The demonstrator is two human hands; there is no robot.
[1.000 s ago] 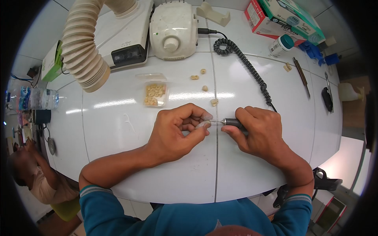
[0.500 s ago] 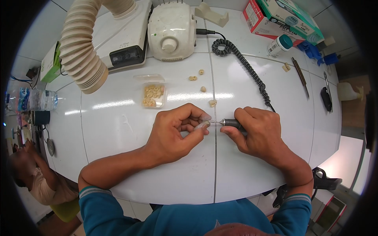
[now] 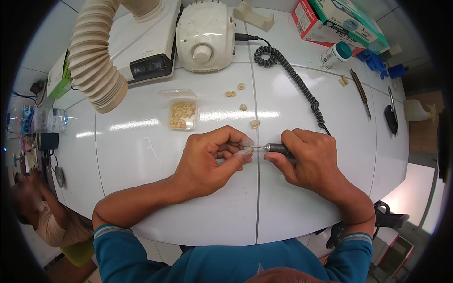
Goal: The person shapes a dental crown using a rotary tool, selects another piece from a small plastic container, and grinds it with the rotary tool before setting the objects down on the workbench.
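Observation:
My left hand is closed in a pinch, its fingertips dusted white, around a small tooth-coloured piece like a dental crown, mostly covered by the fingers. From the right, my right hand wraps around a dark rotary handpiece. Its thin metal bur points left and reaches the piece at my left fingertips; exact contact is too small to tell. Just beyond the hands lie a loose crown-like piece and another. A lidded clear plastic box, its lid open, holds several similar pieces.
A white control unit stands at the back, its coiled cord running toward my right hand. A ribbed hose hangs at left. Boxes, a white bottle and a slim tool are at right. Another person sits far left.
The small piece has turned slightly between my left fingertips, and the left thumb has shifted a little. My right hand and the handpiece stay nearly in place.

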